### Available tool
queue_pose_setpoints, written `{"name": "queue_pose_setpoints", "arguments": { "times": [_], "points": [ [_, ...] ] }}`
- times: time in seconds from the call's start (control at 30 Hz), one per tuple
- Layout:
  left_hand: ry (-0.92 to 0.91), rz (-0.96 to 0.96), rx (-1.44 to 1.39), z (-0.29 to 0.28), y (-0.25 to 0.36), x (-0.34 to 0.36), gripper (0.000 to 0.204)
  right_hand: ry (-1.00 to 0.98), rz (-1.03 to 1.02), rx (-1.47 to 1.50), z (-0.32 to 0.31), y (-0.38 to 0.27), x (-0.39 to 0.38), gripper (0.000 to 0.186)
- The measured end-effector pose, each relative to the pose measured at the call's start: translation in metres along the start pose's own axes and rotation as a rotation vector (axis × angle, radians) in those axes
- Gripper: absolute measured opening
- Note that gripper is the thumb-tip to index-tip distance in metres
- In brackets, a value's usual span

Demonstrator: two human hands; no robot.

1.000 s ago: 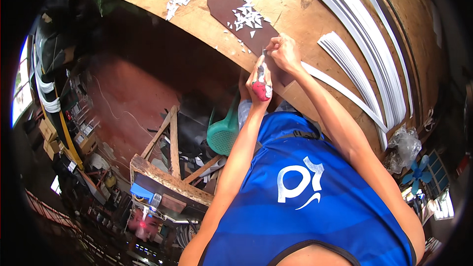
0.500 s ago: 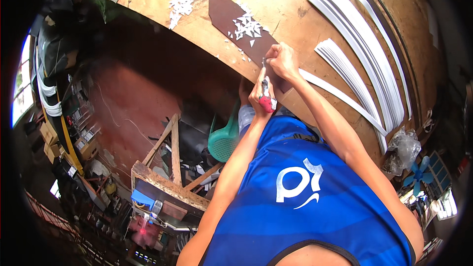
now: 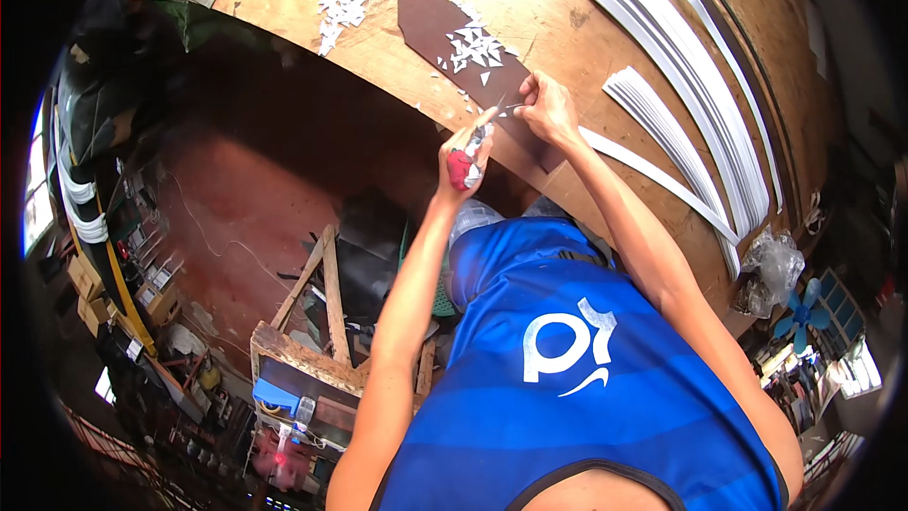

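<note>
By the board point(image 3: 424, 11), left hand point(image 3: 466, 153) gripped a thin tool point(image 3: 498, 106), right hand point(image 3: 550, 114) pinched a sliver point(image 3: 513, 107); likely tool-on-sliver step, next needing steadiness.

- My left grip point(image 3: 465, 156) is at the near edge of the table point(image 3: 558, 0), my right grip point(image 3: 550, 112) over the sheet point(image 3: 426, 14).
- Cut pieces point(image 3: 476, 46) lie on the sheet, ahead of me.
- Left of them, a scrap heap point(image 3: 344, 0) lies on the table.
- To my right: a single strip point(image 3: 653, 170), then the near bundle point(image 3: 681, 151), the far bundle point(image 3: 705, 85) beyond.
</note>
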State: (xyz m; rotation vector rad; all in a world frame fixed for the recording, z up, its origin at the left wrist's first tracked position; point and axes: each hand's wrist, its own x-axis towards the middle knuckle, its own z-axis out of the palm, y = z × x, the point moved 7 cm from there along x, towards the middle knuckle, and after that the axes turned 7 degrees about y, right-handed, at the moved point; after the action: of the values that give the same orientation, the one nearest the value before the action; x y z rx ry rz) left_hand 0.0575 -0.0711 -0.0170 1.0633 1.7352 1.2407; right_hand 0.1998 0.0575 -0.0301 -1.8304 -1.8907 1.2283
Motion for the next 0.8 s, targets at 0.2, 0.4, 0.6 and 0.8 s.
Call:
{"name": "queue_pose_setpoints", "arguments": {
  "times": [0.2, 0.4, 0.6, 0.8],
  "points": [
    [-0.41, 0.228, 0.328, -0.02, 0.007, 0.039, 0.037, -0.021, 0.093, -0.041, -0.001, 0.0, -0.002, 0.037],
    [-0.589, 0.383, 0.25, -0.024, 0.008, 0.058, 0.04, -0.013, 0.146, -0.029, -0.001, 0.0, -0.003, 0.04],
    [-0.681, 0.44, 0.206, -0.023, 0.02, 0.067, 0.049, 0.061, 0.167, 0.001, -0.003, -0.003, -0.005, 0.038],
    [-0.688, 0.483, 0.172, -0.019, 0.014, 0.068, 0.05, 0.083, 0.175, 0.015, -0.005, -0.003, -0.006, 0.037]
  ]
}}
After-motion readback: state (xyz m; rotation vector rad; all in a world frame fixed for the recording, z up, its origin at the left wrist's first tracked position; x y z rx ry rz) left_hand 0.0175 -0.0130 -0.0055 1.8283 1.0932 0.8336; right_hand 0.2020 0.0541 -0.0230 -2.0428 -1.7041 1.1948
